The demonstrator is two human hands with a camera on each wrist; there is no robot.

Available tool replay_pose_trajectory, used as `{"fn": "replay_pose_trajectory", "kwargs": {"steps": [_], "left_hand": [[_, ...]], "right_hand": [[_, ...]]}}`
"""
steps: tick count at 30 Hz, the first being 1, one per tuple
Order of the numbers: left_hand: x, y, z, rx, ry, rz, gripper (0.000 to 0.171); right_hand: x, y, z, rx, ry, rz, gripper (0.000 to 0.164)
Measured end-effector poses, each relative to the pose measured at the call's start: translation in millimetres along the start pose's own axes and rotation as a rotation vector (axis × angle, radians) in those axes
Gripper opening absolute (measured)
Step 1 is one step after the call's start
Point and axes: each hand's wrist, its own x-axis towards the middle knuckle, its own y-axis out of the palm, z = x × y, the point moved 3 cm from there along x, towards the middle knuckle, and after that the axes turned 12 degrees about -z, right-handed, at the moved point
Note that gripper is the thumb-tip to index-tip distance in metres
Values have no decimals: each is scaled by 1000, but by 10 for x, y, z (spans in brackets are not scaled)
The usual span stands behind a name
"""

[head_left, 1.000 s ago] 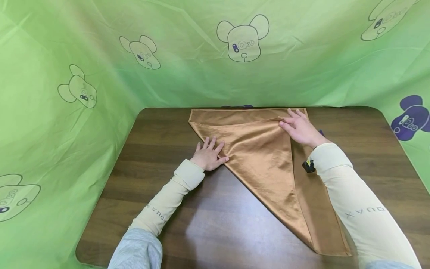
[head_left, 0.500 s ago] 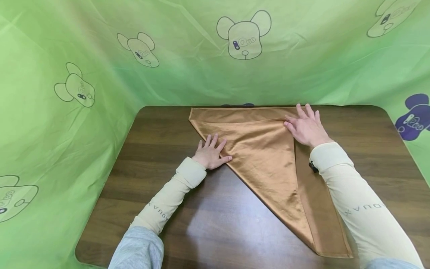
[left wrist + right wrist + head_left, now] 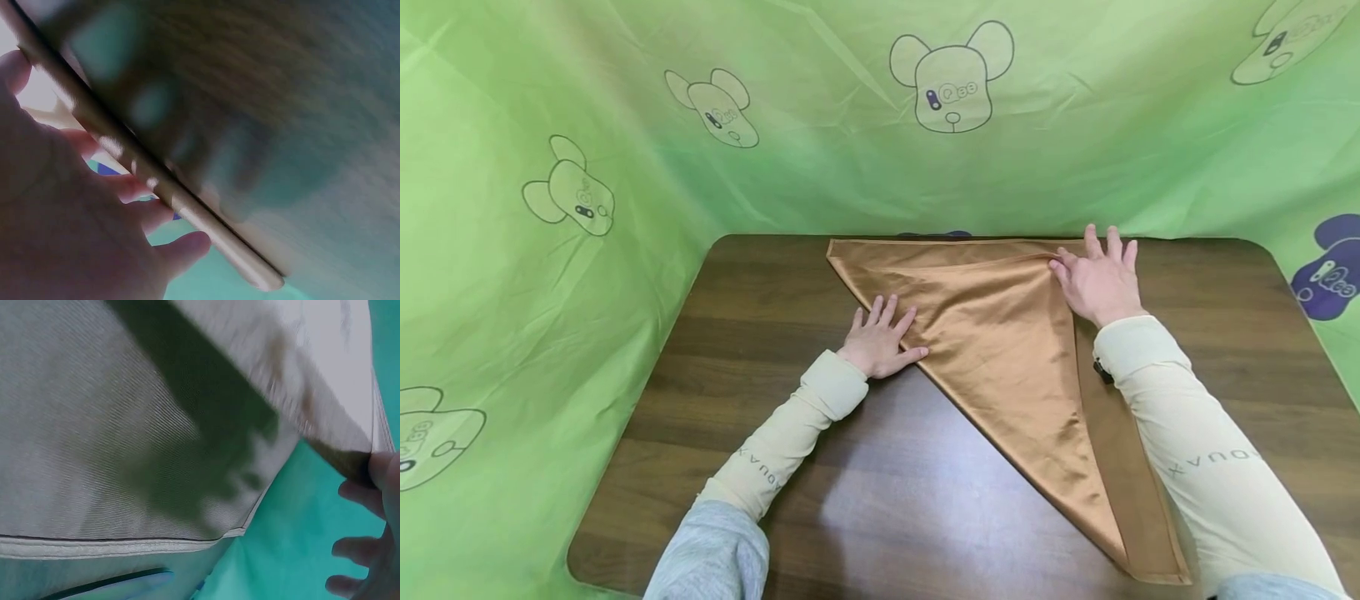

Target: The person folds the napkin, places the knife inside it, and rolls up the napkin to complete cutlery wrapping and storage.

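A shiny brown satin cloth [image 3: 1000, 358] lies on the table, folded along a diagonal into a rough triangle. Its upper layer stops short of the lower layer [image 3: 1123, 492] at the right and back edges. My left hand [image 3: 883, 340] rests with spread fingers on the diagonal fold; the left wrist view shows its fingers [image 3: 184, 247] along the folded edge. At the upper layer's far right corner, my right hand [image 3: 1103, 282] pinches the fabric between thumb and forefinger. In the right wrist view that pinched corner [image 3: 359, 465] is raised off the layer beneath, the other fingers extended.
A dark wood-grain table [image 3: 760, 333] with rounded corners carries the cloth. Green curtains [image 3: 820, 150] printed with bear heads hang close behind and at both sides. A small black device [image 3: 1102, 372] sits at my right wrist.
The right hand has moved right and slightly farther back, drawing the pinched corner nearer the lower layer's corner. The strip of lower layer showing has narrowed. My left hand stays on the fold.
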Motion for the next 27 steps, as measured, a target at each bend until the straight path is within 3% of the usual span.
{"fn": "replay_pose_trajectory", "kwargs": {"steps": [9, 17, 27], "left_hand": [[16, 5, -105, 11, 22, -20, 77], [16, -18, -203, 35, 53, -7, 75], [29, 5, -254, 78, 55, -13, 72]], "right_hand": [[105, -40, -68, -47, 88, 32, 65], [131, -80, -152, -45, 145, -2, 64], [184, -98, -215, -66, 197, 43, 67]]}}
